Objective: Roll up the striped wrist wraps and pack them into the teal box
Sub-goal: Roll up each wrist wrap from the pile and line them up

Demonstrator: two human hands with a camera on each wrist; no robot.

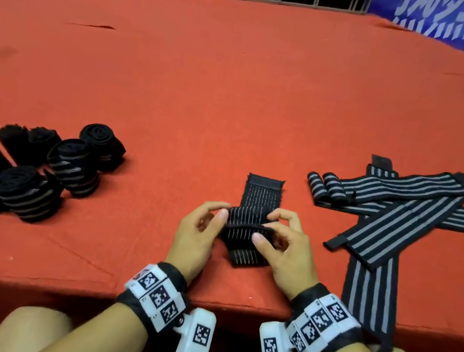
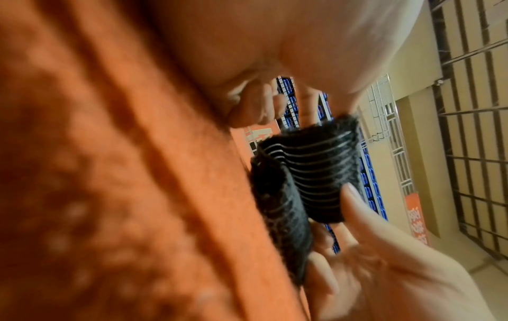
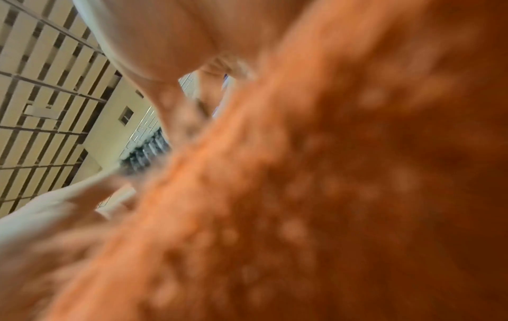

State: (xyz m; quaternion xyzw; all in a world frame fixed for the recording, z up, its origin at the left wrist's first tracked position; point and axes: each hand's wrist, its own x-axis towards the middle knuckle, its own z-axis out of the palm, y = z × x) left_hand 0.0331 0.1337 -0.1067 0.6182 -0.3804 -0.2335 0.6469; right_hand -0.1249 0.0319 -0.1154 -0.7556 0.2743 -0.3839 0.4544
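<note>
**Black striped wrap, half rolled between my two hands**

Black elastic with thin pale stripes sits pinched between my hands: my left hand [image 1: 198, 232] grips the left end of the wrist wrap [image 1: 250, 226] with thumb and curled fingers, and my right hand [image 1: 283, 247] pinches its right end the same way. The rolled part lies crosswise between my thumbs, while the wrap's free tail stretches away from me, flat on the red cloth [image 1: 237, 87]. A short flap shows below my thumbs, toward me. Left of my hands, well apart, stands a cluster of finished rolls [image 1: 43, 170]. To the right, the unrolled wraps [image 1: 398, 211] lie crossed over one another, one hanging over the table's near edge.
</note>
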